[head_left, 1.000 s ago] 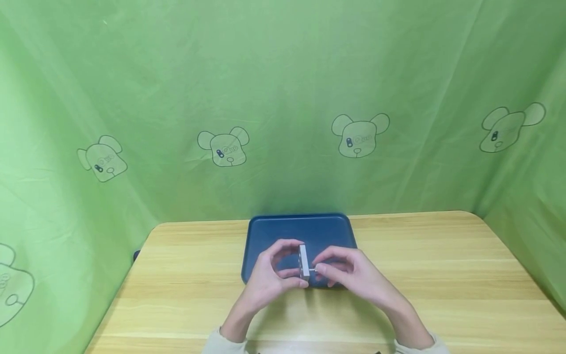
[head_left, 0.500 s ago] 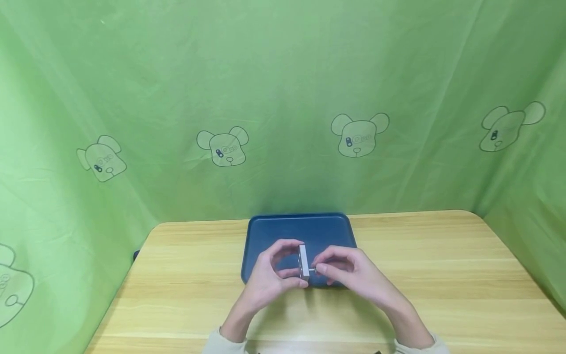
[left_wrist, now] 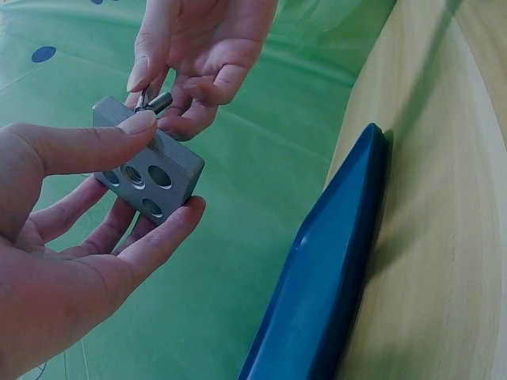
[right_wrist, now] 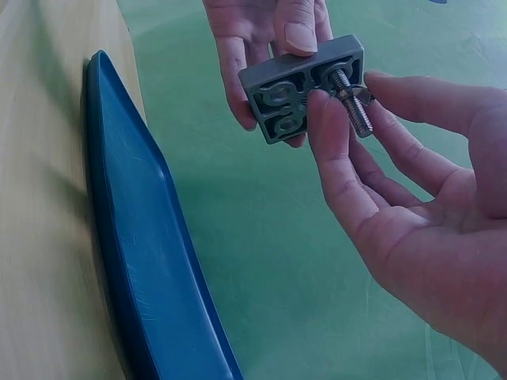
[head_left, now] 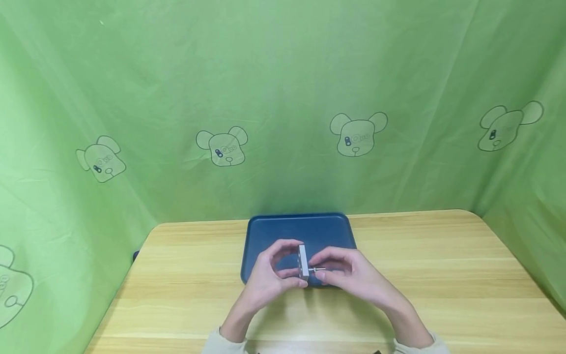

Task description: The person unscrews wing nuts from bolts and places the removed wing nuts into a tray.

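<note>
A grey rectangular block (left_wrist: pixel 154 166) with several round holes stands on edge above the tray. My left hand (head_left: pixel 269 275) grips it by opposite edges between thumb and fingers. From its right face sticks a threaded bolt (right_wrist: pixel 358 119) carrying a small shiny wing nut (right_wrist: pixel 360 94). Around that nut curl the thumb and fingers of my right hand (head_left: pixel 353 275), one fingertip touching a wing. The bolt's free end shows between these fingers. In the right wrist view the block's near face has hollow, ribbed recesses. Where the bolt's head sits is hidden.
A blue tray (head_left: pixel 305 226) lies at the table's far edge, beneath and behind the hands. The wooden table (head_left: pixel 442 265) spreads to both sides. A green curtain (head_left: pixel 283 98) printed with bear heads hangs around the back and sides.
My right fingers have shifted along and around the bolt, the index fingertip slightly nearer the block. More of the bolt's free end now shows. The left hand and block stay nearly still.
</note>
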The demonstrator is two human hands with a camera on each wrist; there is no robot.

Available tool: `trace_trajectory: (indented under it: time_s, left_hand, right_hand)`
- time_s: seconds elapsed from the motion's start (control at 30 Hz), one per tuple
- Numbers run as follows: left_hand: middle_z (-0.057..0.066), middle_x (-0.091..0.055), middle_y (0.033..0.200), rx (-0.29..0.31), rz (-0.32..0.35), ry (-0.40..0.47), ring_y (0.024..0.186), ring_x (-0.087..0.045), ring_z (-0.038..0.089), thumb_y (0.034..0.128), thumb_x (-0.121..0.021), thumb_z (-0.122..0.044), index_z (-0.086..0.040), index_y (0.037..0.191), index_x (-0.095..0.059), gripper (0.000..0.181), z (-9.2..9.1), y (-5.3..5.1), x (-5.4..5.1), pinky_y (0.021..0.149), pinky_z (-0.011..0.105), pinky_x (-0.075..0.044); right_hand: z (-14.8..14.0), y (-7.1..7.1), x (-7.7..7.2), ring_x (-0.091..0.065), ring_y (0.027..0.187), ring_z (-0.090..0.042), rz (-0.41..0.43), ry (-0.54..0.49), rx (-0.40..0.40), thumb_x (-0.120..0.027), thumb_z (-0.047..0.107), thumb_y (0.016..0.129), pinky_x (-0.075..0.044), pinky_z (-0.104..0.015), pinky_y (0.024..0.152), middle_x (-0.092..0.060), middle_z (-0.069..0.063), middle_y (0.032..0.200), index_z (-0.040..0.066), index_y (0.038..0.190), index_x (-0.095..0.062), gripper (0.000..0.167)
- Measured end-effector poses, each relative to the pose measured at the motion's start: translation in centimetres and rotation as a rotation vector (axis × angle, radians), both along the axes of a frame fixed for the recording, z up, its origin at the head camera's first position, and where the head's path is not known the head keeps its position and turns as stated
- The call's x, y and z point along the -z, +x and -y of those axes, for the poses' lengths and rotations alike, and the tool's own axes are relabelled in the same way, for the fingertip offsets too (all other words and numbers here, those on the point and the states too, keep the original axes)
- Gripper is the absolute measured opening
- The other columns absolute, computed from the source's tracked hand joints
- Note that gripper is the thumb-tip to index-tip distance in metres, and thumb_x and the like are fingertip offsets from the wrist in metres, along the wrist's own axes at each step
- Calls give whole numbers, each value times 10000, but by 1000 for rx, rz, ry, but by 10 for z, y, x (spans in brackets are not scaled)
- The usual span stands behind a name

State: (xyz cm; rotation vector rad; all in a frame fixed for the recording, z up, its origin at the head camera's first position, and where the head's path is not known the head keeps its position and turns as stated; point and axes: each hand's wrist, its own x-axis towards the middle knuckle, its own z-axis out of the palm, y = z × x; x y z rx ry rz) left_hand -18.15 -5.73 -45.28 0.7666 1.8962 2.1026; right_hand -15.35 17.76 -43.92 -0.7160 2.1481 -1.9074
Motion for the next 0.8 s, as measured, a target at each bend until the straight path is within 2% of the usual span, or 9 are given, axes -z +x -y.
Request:
trace_trajectory:
  time_s: [0.27, 0.5, 0.8]
  left_hand:
    - [181, -582, 1337, 7, 0, 5, 1281, -545, 379, 678, -777, 239, 31, 1360, -555, 747, 0, 0, 0, 982, 439, -600]
    - [171, -587, 1336, -1, 1, 6, 1277, -556, 350, 668, -780, 242, -51, 1339, -596, 754, -1, 1, -1, 979, 443, -602]
    - [171, -589, 1338, 0, 13, 2, 1283, -545, 372, 668, -779, 244, -34, 1346, -589, 757, 0, 1, 0, 978, 434, -603]
  right_hand:
    - [1, 1, 0, -686, 1115, -291, 14, -1, 11, -717, 52, 939, -626, -398, 931, -653, -207, 1226, 0, 1228, -657, 299]
    - [1, 1, 0, -701, 1075, -282, 49, -1, 34, -725, 43, 928, -632, -388, 918, -643, -244, 1229, -29, 1242, -641, 334]
    - [3, 1, -1, -726, 988, -263, 43, 23, 41, -711, 45, 939, -652, -372, 857, -675, -244, 1159, -89, 1235, -628, 336]
